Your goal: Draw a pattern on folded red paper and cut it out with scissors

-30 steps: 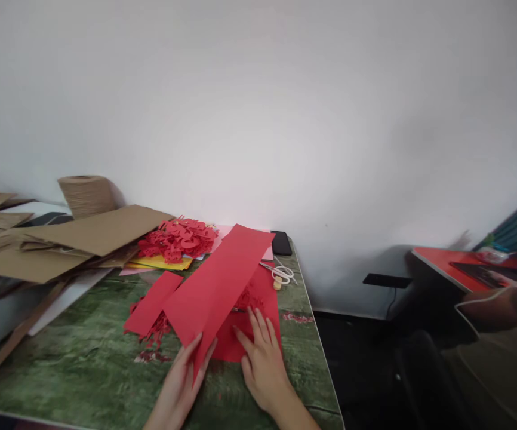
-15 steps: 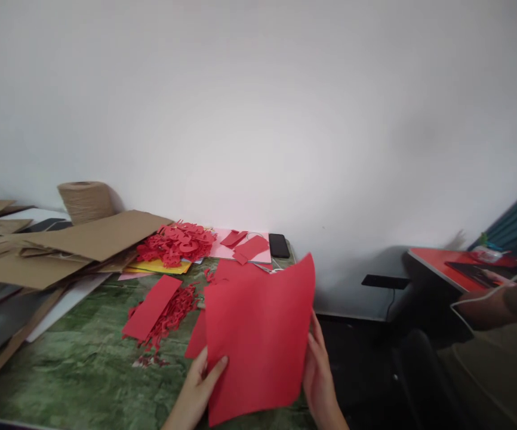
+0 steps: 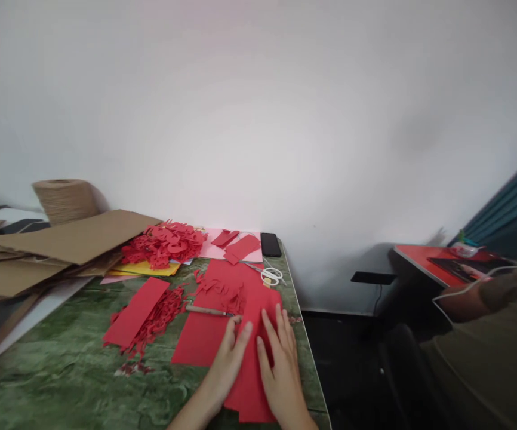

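A sheet of red paper [image 3: 252, 370], now a narrow folded-looking strip, lies in front of me near the table's right edge. My left hand [image 3: 231, 355] holds its left edge, thumb on top. Across its right side my right hand [image 3: 280, 361] rests flat with fingers spread. Under and beside it is another red sheet [image 3: 196, 340] with thin red paper cuttings [image 3: 218, 289] on it. A pen-like craft knife [image 3: 207, 310] lies on that sheet, its tip by my left hand. White-handled scissors [image 3: 271, 276] lie just beyond the strip.
Left are a red paper rectangle [image 3: 137, 312] on red scraps, a heap of red cut-outs [image 3: 169, 243], cardboard [image 3: 92, 236] and a twine spool [image 3: 65, 202]. A black phone [image 3: 270, 245] lies at the table's far corner. A person's arm [image 3: 464, 301] is at the right by a red table [image 3: 413, 257].
The large red sheet, held upright before, has come down onto the table and looks narrower. My right hand has moved from its edge to lie flat on it. Scissors and knife are now uncovered.
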Tool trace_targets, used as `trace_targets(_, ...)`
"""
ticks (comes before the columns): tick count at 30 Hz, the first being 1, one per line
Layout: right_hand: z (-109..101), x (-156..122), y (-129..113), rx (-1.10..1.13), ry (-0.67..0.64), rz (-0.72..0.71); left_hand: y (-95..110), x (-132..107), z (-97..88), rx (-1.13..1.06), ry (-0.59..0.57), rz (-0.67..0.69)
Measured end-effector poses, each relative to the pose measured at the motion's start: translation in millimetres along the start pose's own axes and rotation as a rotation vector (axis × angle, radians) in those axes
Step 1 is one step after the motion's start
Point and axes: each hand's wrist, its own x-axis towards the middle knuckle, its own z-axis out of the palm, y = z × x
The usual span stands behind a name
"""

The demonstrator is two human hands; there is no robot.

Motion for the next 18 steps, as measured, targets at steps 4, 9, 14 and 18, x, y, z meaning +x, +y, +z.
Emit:
trace_targets(4, -17.0, 8.3, 6.0, 0.175, -0.025, -0.004, -2.3, 6.5, 7.5, 0.059, -0.109, 0.033)
trace_targets(9, -53.3, 35.4, 29.3, 0.902, -0.125, 0.438, -7.6, 11.7, 12.9, 0.005, -0.202, -0.035)
trace_targets(14, -63.3, 52.5, 43.8, 1.114, -0.253, 0.667, -15.2, 23.3, 20.3, 0.128, -0.355, -0.068)
trace_targets(18, -52.7, 57.2, 49.0, 1.081, -0.165, 0.69, -5.7, 47.2, 26.4, 0.304, -0.259, 0.058)
